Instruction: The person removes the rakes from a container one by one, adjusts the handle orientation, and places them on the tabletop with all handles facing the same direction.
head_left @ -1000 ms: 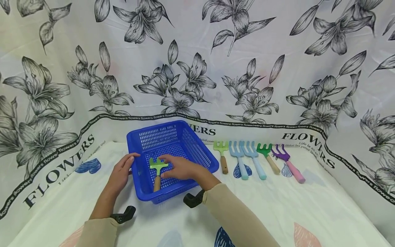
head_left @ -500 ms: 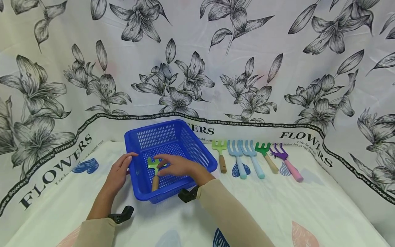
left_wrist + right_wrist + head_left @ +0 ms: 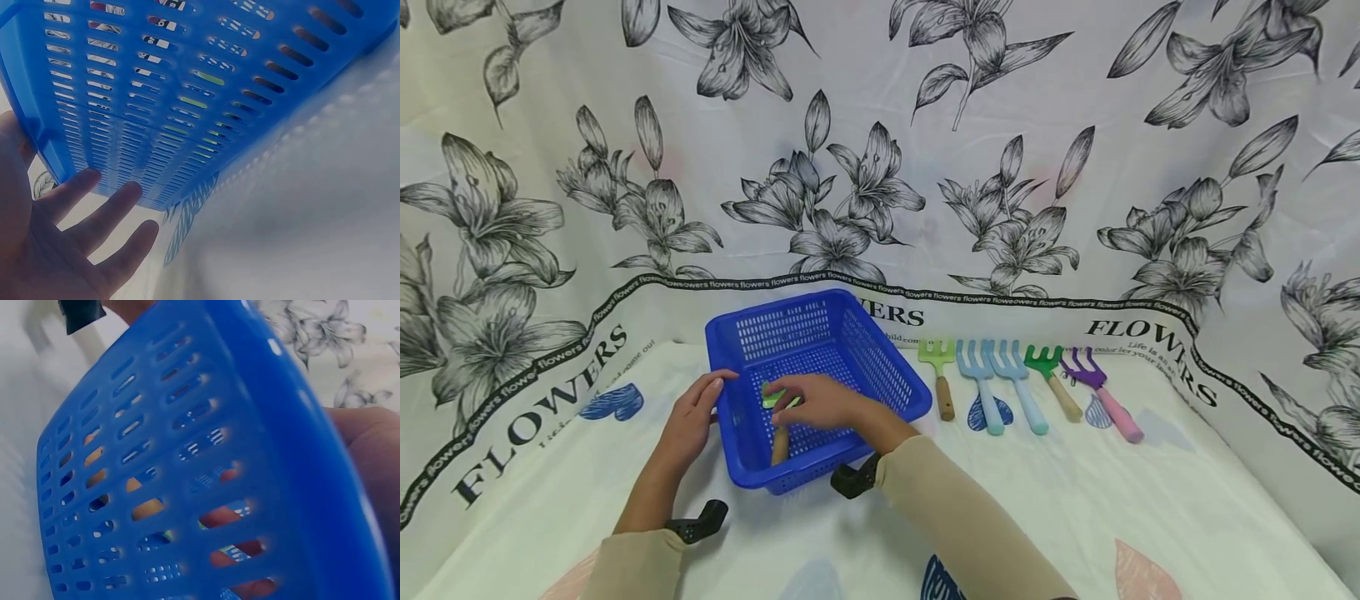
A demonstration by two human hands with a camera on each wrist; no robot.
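A blue slotted plastic basket stands tilted in angle on the white cloth. Inside lies a small hand fork with a light green head and a wooden handle. My right hand is over the fork's head and covers much of it, fingers bent; whether they grip it is hidden. Through the basket wall in the right wrist view, only slivers of fingers show. At the left rim is my left hand, touching it. In the left wrist view the left hand's fingers spread, mostly straight, outside the wall.
Right of the basket, several hand forks lie in a row: a light green one, two pale blue ones, a dark green one and a purple one with a pink handle. A flower-printed cloth hangs behind.
My right hand has shifted left over the fork's head, covering more of it, and its fingers are more bent. The fork and basket look unmoved. My left hand stays at the rim.
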